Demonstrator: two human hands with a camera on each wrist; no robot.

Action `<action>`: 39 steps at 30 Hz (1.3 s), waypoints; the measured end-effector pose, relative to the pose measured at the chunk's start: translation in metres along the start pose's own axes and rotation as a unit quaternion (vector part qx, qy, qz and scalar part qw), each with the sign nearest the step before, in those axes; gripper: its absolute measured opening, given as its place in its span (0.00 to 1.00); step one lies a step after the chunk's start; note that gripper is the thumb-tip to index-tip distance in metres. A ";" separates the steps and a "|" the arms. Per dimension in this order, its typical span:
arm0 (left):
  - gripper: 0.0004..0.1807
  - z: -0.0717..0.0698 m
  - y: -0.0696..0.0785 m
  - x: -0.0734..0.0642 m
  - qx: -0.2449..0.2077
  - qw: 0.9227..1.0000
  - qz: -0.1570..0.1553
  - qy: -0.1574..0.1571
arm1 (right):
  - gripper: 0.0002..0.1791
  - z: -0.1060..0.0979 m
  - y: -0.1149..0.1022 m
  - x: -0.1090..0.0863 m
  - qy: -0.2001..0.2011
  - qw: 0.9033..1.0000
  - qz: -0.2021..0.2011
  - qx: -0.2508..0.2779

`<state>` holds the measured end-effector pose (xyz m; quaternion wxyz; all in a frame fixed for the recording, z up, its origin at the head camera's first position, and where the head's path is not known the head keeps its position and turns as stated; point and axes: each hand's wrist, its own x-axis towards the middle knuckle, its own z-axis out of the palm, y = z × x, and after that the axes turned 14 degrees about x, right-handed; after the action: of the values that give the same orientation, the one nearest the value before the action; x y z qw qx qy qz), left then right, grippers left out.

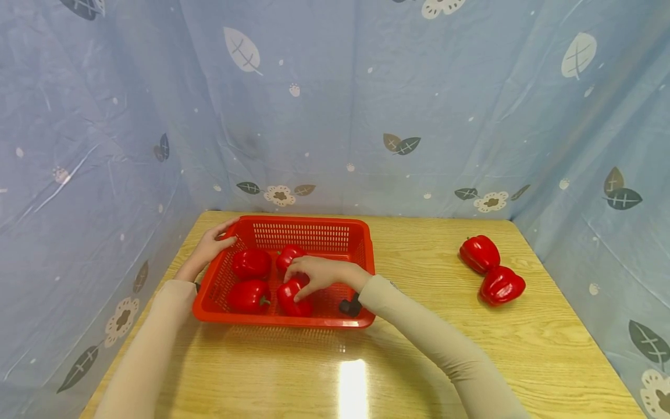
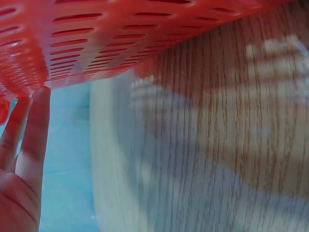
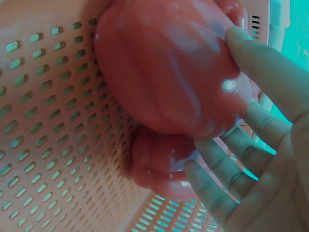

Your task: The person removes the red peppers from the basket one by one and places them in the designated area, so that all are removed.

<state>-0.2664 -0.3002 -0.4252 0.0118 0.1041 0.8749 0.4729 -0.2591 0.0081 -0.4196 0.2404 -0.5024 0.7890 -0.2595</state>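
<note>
In the head view a red plastic basket (image 1: 306, 321) with slotted walls stands on the wooden table, with several red bell peppers inside. My right hand (image 1: 321, 272) reaches into it and holds a bell pepper (image 1: 294, 298) near the front. In the right wrist view, the thumb lies on one side of that pepper (image 3: 164, 67) and the fingers curve along the other. Another pepper (image 3: 164, 166) shows beyond it. My left hand (image 1: 208, 247) rests at the basket's back left corner. Its nearly straight fingers (image 2: 36, 130) touch the outer wall in the left wrist view.
Two more red peppers, an upper one (image 1: 479, 254) and a lower one (image 1: 501, 286), lie together on the right of the table (image 1: 429, 279). A blue patterned curtain (image 1: 335, 116) closes off the back and both sides.
</note>
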 end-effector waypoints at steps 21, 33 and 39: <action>0.31 0.000 0.000 0.001 -0.005 1.000 -0.003 -0.003 | 0.25 -0.004 -0.002 -0.006 0.032 0.999 -0.006 0.015; 0.31 0.001 0.002 0.000 -0.002 1.000 -0.001 -0.002 | 0.24 -0.010 -0.001 -0.011 0.051 0.998 0.002 0.037; 0.31 0.001 -0.001 0.002 -0.002 1.000 -0.002 -0.002 | 0.25 -0.011 0.000 -0.013 0.054 0.998 -0.002 0.038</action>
<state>-0.2682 -0.3000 -0.4265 0.0145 0.1032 0.8741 0.4745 -0.2614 0.0214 -0.4094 0.2156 -0.4797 0.7893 -0.3170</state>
